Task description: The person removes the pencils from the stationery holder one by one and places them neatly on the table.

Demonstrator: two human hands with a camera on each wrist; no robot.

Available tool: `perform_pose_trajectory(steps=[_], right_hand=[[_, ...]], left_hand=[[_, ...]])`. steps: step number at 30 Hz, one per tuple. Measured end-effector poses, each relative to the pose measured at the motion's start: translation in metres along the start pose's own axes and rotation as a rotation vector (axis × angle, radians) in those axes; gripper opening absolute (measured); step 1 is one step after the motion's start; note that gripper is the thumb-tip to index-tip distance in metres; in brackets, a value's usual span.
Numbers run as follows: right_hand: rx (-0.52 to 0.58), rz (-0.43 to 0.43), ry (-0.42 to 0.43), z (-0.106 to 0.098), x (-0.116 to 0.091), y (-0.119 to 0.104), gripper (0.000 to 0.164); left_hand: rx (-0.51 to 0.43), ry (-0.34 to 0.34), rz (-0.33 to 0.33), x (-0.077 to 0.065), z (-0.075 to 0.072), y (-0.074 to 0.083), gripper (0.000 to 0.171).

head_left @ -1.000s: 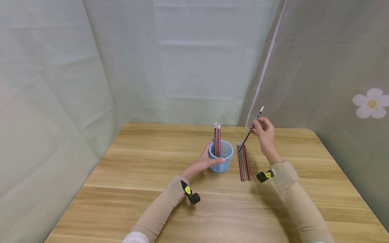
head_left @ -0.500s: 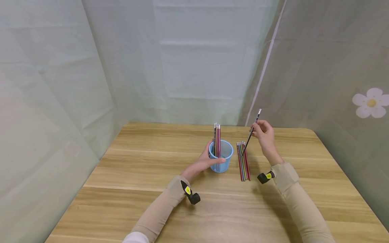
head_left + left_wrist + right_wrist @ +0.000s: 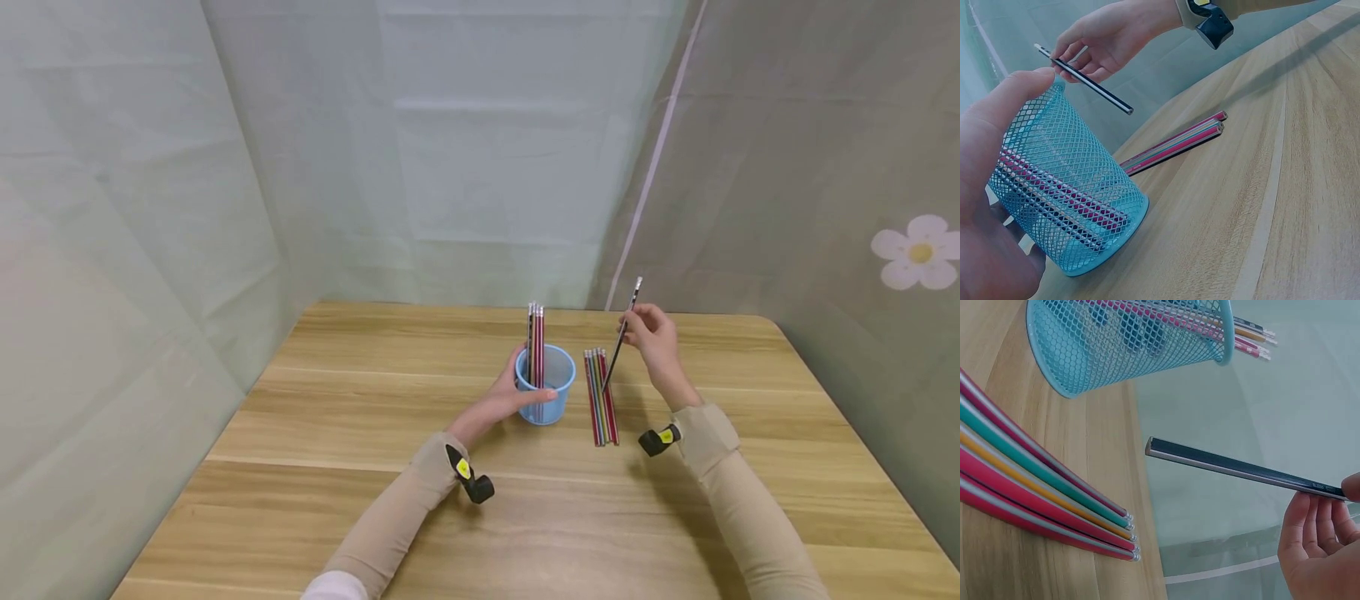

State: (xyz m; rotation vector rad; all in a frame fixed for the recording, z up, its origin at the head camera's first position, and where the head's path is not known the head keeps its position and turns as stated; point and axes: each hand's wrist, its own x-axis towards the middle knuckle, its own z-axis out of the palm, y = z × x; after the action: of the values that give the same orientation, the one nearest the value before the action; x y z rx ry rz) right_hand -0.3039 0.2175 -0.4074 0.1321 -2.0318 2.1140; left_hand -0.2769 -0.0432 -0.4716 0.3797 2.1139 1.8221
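Observation:
A light blue mesh pencil cup stands upright on the table, several pencils leaning inside it with their eraser ends above the rim. My left hand grips the cup from its left side, thumb across the front. To the right of the cup, my right hand pinches a black-and-silver pencil near its eraser end. That pencil tilts, its lower end pointing down and left over a row of pencils. The row lies side by side on the table and has red, green and yellow ones.
The wooden table reaches to a pale fabric curtain at the back. More curtain hangs on both sides, with a white flower print at the right. A small black camera is strapped to the right wrist.
My right hand has come down slightly with the black pencil, which stands steeper now, its lower end shifted right across the row. The left hand and cup have stayed in place.

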Motion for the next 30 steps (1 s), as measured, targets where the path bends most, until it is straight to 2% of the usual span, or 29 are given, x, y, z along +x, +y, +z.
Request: perform_pose_trajectory(steps=[7,14,19,30], right_hand=[[-0.044,0.012,-0.008,-0.002,0.001,0.001,0.019],[-0.043,0.052,-0.025,-0.006,0.002,0.004,0.012],[-0.028,0.088,-0.033,-0.009,0.002,0.005,0.018],[-0.148,0.199,-0.055,-0.014,0.003,0.008,0.028]], left_hand=[[0.002,0.006,-0.002,-0.001,0.0,0.001,0.105],[0.004,0.006,-0.001,-0.002,-0.001,0.002,0.104],[0.005,0.003,-0.012,-0.002,-0.001,0.001,0.105],[0.001,0.006,-0.011,-0.002,-0.002,0.0,0.107]])
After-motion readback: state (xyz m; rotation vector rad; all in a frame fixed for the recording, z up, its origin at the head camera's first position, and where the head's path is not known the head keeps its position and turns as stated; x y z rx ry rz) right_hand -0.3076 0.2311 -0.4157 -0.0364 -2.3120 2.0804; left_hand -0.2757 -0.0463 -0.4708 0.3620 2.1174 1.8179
